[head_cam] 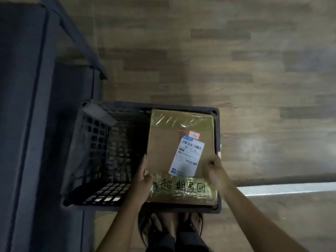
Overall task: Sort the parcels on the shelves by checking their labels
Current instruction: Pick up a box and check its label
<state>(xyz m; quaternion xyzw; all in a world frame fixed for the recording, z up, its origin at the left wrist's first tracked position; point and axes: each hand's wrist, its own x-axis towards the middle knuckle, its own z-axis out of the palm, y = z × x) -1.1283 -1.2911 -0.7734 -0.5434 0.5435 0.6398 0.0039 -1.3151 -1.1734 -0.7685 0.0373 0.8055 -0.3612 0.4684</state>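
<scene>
A flat brown cardboard parcel (163, 148), taped with clear film, carries a white shipping label (187, 157), a small red-edged sticker and black handwriting near its close end. I hold it over the right half of a black plastic crate (101, 153). My left hand (144, 176) grips the parcel's left edge, and my right hand (215, 169) grips its right edge. The label faces up towards me.
The crate stands on a wood-pattern floor (236, 70) just ahead of my sandalled feet (171, 228). A dark metal shelving unit (27, 106) runs down the left side. A pale strip (287, 190) lies on the floor at the right.
</scene>
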